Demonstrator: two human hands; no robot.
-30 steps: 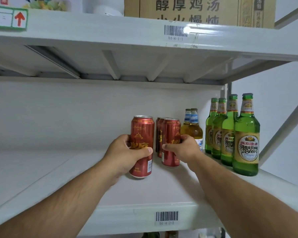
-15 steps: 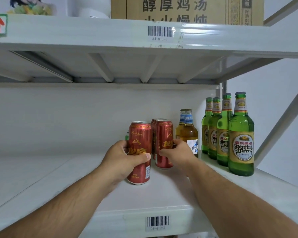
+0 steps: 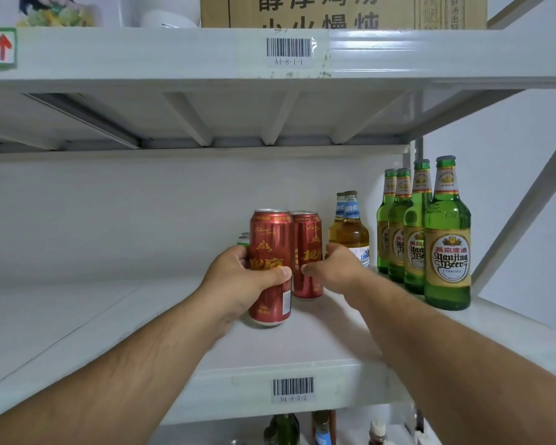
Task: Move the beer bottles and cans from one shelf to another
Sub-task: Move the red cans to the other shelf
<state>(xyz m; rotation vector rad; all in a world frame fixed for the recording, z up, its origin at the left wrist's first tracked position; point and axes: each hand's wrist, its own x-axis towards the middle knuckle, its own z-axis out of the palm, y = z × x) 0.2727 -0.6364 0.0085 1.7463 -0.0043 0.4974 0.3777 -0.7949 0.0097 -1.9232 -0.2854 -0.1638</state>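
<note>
Shelf (image 3: 77,322) of white metal carries four green bottles (image 3: 446,252) in a row at its right end, two amber bottles (image 3: 350,232) beside them, then red cans toward the middle. Left hand (image 3: 241,284) wraps its fingers and thumb round the front can (image 3: 270,245), which stands upright; right hand (image 3: 337,268) grips the second can (image 3: 307,252) just beside it

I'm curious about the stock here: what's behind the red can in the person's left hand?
Behind the red can gripped by the left hand, only the silver tops and a green edge of more cans show. Their bodies and number are hidden by the can and fingers.
</note>
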